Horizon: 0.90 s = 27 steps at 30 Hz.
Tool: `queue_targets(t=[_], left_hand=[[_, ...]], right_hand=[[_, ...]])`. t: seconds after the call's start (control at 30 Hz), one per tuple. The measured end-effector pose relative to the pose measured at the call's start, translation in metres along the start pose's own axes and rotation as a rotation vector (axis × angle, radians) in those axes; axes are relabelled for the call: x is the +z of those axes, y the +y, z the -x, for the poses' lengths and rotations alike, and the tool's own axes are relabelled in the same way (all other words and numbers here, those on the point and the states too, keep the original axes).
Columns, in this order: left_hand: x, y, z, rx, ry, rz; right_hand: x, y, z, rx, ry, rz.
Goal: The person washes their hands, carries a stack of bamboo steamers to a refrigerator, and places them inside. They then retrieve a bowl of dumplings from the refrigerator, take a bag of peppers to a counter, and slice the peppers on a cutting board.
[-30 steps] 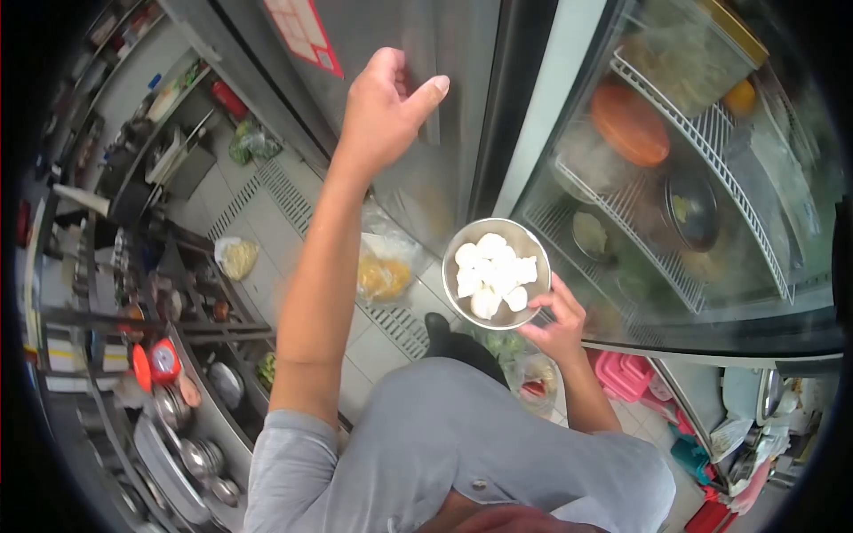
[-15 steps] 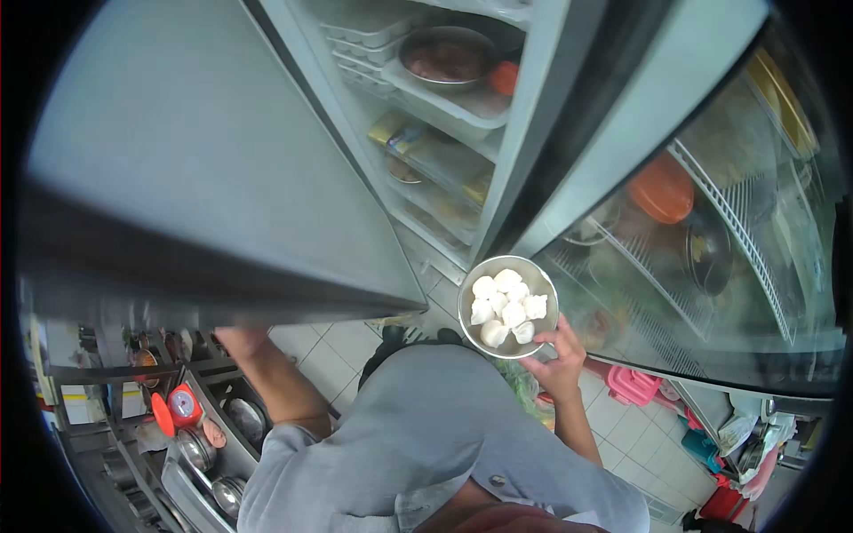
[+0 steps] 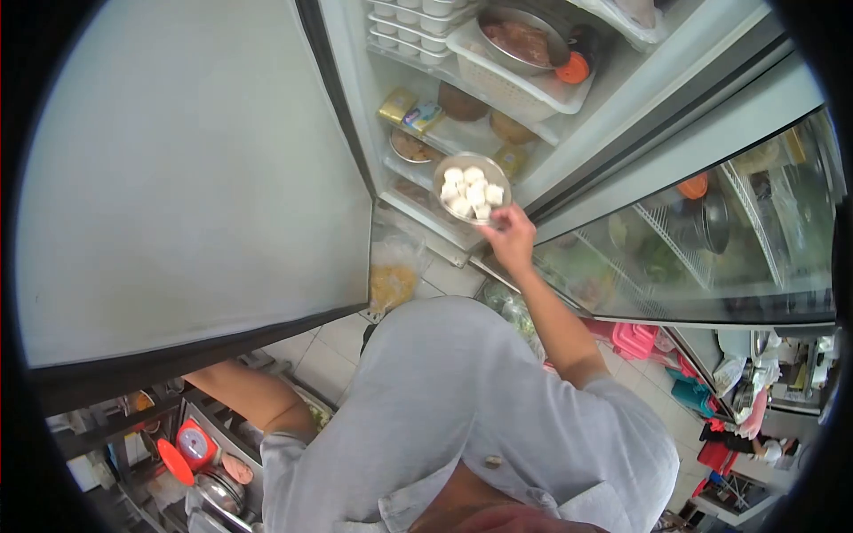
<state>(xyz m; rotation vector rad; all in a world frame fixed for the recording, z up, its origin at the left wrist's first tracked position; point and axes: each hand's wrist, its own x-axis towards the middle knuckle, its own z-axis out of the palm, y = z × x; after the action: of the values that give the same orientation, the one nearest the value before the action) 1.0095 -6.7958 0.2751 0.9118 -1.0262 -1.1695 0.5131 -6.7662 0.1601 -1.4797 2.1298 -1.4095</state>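
My right hand (image 3: pixel 511 235) grips the rim of a round metal bowl (image 3: pixel 439 182), thumb and fingers closed on its near right side. Several white dumpling-like pieces (image 3: pixel 471 188) lie in it. The bowl is at the opening of the refrigerator (image 3: pixel 351 53), in front of the lower shelves. My left forearm (image 3: pixel 249 395) reaches to the lower edge of the wide-open grey door (image 3: pixel 204 186), whose edge hides the left hand's fingers.
A white basket (image 3: pixel 506 84) holds a metal bowl of meat (image 3: pixel 520 40) on an upper shelf, beside stacked white trays (image 3: pixel 413 40). A yellow-filled plastic bag (image 3: pixel 393 280) lies on the floor by the door. A glass door (image 3: pixel 640 258) stands at right.
My right hand has carried the bowl forward and left, up to the shelves. The grey door has swung wider, and my left arm has moved outward with it.
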Motion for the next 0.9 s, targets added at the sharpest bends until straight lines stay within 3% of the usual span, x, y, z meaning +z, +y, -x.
queue_targets(t=[0.07, 0.17, 0.27, 0.37, 0.57, 0.67, 0.73, 0.87, 0.9], left_hand=[[-0.012, -0.001, -0.013, -0.017, -0.017, 0.005], [-0.026, -0.002, -0.03, -0.029, -0.036, 0.012], [-0.033, -0.002, -0.048, -0.044, -0.06, 0.014], [-0.037, -0.002, -0.065, -0.059, -0.089, 0.013], [-0.043, -0.006, -0.093, -0.085, -0.145, 0.007], [-0.045, -0.01, -0.108, -0.086, -0.167, 0.008], [-0.04, -0.017, -0.121, -0.093, -0.2, 0.008], [-0.022, -0.03, -0.148, -0.086, -0.278, 0.024], [-0.018, -0.031, -0.151, -0.079, -0.291, 0.026]], right_hand=[[0.034, 0.011, -0.034, -0.046, 0.08, 0.133], [0.078, 0.032, -0.078, 0.08, 0.185, 0.104], [0.1, 0.048, -0.104, 0.121, 0.264, 0.262], [0.108, 0.049, -0.119, 0.291, 0.244, 0.283], [0.104, 0.058, -0.123, 0.272, 0.137, 0.305], [0.1, 0.046, -0.095, 0.06, 0.204, 0.298], [0.103, 0.05, -0.062, 0.06, 0.193, 0.235], [0.086, 0.036, 0.037, 0.213, -0.12, 0.298], [0.08, 0.039, 0.064, 0.331, -0.181, 0.3]])
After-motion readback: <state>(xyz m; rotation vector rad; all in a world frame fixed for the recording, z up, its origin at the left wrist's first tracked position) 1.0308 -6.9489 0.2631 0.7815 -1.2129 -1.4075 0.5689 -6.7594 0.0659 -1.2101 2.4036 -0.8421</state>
